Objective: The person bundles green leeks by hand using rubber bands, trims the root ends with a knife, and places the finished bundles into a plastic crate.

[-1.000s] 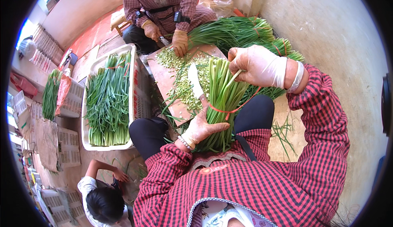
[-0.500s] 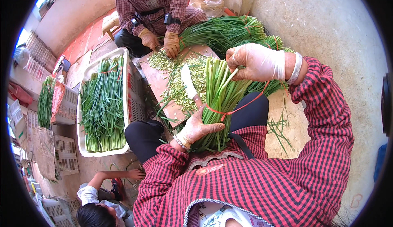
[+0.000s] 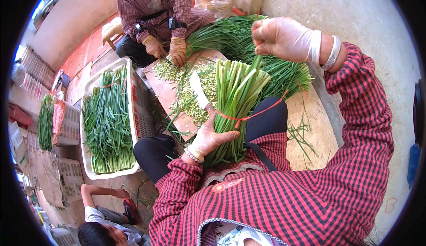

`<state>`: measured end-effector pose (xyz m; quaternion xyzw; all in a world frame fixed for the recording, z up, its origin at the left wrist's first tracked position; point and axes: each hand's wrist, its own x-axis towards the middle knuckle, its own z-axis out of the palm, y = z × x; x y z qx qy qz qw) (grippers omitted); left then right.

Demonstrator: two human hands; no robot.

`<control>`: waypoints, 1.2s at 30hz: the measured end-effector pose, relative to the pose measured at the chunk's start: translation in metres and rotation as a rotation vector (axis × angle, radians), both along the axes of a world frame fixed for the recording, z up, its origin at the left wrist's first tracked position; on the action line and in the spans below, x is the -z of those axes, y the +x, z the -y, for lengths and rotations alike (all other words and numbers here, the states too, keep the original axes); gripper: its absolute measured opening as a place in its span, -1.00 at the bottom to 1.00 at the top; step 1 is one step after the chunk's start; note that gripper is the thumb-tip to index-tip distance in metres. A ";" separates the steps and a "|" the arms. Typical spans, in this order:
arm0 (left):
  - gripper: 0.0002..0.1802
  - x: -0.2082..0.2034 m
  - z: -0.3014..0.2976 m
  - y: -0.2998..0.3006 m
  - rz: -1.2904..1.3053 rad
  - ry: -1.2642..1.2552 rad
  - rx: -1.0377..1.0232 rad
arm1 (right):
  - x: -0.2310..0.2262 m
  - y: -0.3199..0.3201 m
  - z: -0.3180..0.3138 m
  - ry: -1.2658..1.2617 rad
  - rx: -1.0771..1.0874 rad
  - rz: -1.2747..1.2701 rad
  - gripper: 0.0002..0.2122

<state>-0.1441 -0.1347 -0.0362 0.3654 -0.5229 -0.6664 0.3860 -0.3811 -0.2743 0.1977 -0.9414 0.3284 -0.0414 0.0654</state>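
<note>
My left hand [image 3: 212,140], in a thin pale glove, is wrapped round a bundle of garlic chives [image 3: 239,84]. The bundle stands with its pale cut ends up, an orange-red band [image 3: 262,111] looped around it. Above the bundle, my right hand [image 3: 286,40], gloved too, pinches a single green chive stalk [image 3: 257,62] that rises out of the bundle's top. A knife [image 3: 199,90] lies with its blade over the chopped stalk pieces [image 3: 177,75]. Its handle reaches my left hand, and I cannot tell whether the fingers touch it.
A cutting board [image 3: 166,93] lies ahead, where a gloved co-worker [image 3: 155,6] handles chives. More chives [image 3: 284,73] are heaped behind the bundle. At left stands a white crate [image 3: 131,113] of chives. Another person [image 3: 104,224] crouches at lower left. A pale wall [image 3: 355,20] rises on the right.
My right hand has risen away from the bundle's top, drawing a stalk upward. My left hand still holds the bundle. The person at lower left has shifted an arm.
</note>
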 end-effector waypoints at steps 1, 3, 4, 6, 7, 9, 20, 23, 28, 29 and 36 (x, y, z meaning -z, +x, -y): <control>-0.10 -0.002 -0.001 0.002 -0.008 0.038 -0.015 | -0.003 -0.002 0.006 -0.043 0.011 -0.021 -0.80; -0.09 0.000 -0.002 0.007 -0.022 0.073 -0.031 | -0.001 -0.006 0.019 -0.170 -0.036 0.079 -0.83; -0.08 -0.001 -0.003 0.009 -0.039 0.102 -0.034 | -0.008 -0.015 0.031 -0.215 -0.018 0.144 -0.84; -0.09 -0.001 -0.005 0.013 -0.024 0.107 -0.029 | -0.035 -0.054 0.062 -0.282 0.207 0.315 -0.85; -0.09 -0.001 -0.008 0.017 -0.004 0.116 -0.027 | -0.050 -0.078 0.075 -0.298 0.406 0.425 -0.85; -0.12 0.009 -0.006 0.015 -0.052 0.125 -0.031 | -0.092 -0.116 0.065 -0.563 0.633 0.139 -0.82; -0.11 0.013 -0.008 0.025 -0.008 0.048 -0.127 | 0.033 0.037 -0.031 0.766 0.196 0.607 -0.77; -0.10 0.007 -0.011 0.028 -0.071 0.069 -0.107 | 0.037 0.049 -0.029 0.864 0.154 0.724 -0.80; -0.11 0.000 -0.012 0.037 -0.207 0.103 -0.126 | -0.007 0.025 0.006 0.364 0.093 0.999 -0.74; -0.11 0.003 -0.012 0.039 -0.208 0.103 -0.128 | -0.021 0.012 0.014 0.255 0.105 1.050 -0.71; -0.11 0.026 -0.008 0.036 -0.143 0.057 -0.128 | -0.084 -0.049 0.010 -0.237 0.447 1.040 -0.77</control>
